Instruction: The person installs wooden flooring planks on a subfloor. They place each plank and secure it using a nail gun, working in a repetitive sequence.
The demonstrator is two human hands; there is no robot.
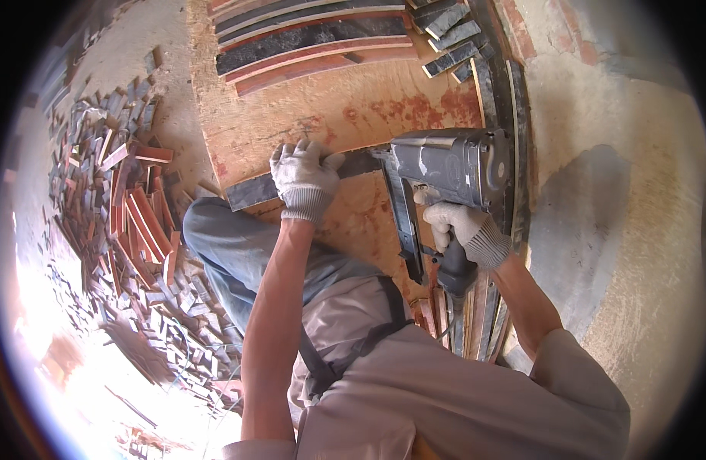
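Note:
My left hand (304,175), in a pale knit-cuffed work glove, is closed over a dark wooden strip (253,192) lying across the plywood board in front of me. My right hand (466,230), gloved the same way, grips the handle of a dark grey nail gun (438,162). The gun's nose is at the right part of this strip, right of my left hand; whether it presses on the wood I cannot tell. Its long magazine (405,222) points back toward me. From the handle's end a hose (456,318) runs down beside my leg.
Dark and reddish strips (314,38) lie stacked at the board's far end, with short cut pieces (448,38) at their right. Long strips (487,92) line the board's right edge. A large heap of offcuts (142,222) covers the floor at left. The plywood board (291,115) has reddish stains.

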